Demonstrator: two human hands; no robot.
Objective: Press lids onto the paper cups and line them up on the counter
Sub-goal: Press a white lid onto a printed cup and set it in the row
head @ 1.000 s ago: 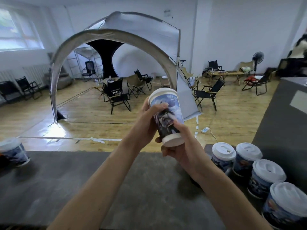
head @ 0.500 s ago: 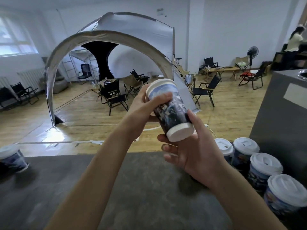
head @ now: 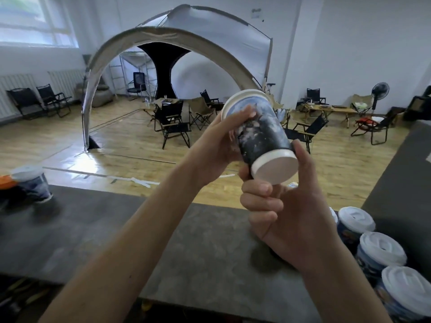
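Observation:
A dark printed paper cup (head: 261,134) with a white lid on its rim is held in the air above the grey counter (head: 144,243), tilted so its white base faces me. My left hand (head: 214,145) grips the cup near the lidded rim. My right hand (head: 284,206) holds the base end, thumb up along its right side and fingers curled under it. Three lidded cups (head: 382,252) stand in a row at the counter's right end, and a sliver of a further lid shows behind my right hand.
Another lidded cup (head: 32,180) stands at the counter's far left beside an orange object (head: 5,181). A raised dark counter section (head: 401,178) runs along the right. Beyond the counter lie a wooden floor, folding chairs and a large arched tent (head: 177,54).
The cup has tipped further, its base swinging toward me and to the right. Both hands kept their hold and the view drew closer.

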